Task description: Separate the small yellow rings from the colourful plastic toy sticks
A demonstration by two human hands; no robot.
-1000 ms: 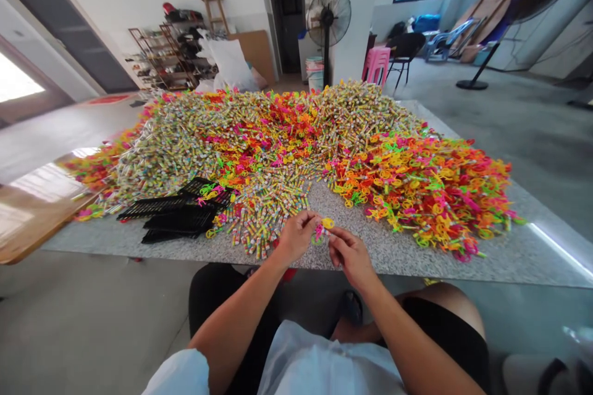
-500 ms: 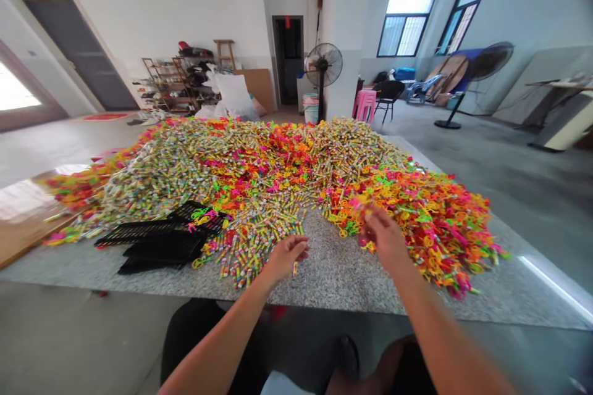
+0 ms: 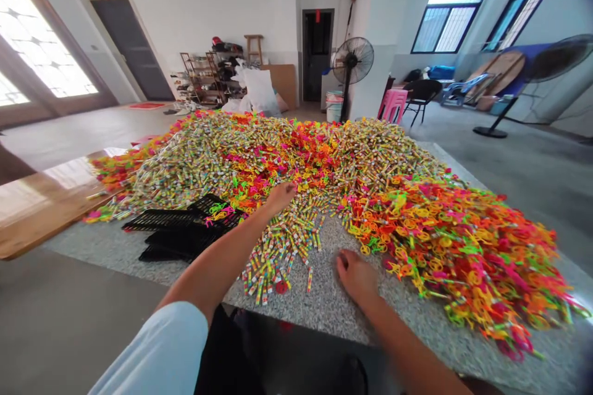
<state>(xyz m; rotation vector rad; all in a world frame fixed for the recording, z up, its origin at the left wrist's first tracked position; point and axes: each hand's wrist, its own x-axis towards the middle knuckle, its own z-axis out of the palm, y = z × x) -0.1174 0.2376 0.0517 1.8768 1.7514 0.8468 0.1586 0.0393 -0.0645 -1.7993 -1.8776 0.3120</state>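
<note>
A huge heap of small wrapped sticks (image 3: 194, 154) and bright plastic rings (image 3: 463, 228) covers a speckled stone table (image 3: 333, 302). My left hand (image 3: 280, 195) reaches far forward into the middle of the heap, fingers curled down among the sticks and rings; what it holds, if anything, is hidden. My right hand (image 3: 354, 274) rests near the table's front edge on bare stone, fingers bent under, next to the orange rings. A tongue of wrapped sticks (image 3: 282, 253) lies between my two arms.
Black plastic trays (image 3: 180, 228) lie stacked at the front left of the table. A wooden board (image 3: 41, 210) adjoins the left side. Behind stand a pedestal fan (image 3: 352, 68), a shelf rack (image 3: 204, 77), a pink stool (image 3: 393, 105) and chairs.
My left hand has gone from the front of the table forward into the heap. My right hand has drawn back from the orange rings to the bare stone near the edge. The view shifted left.
</note>
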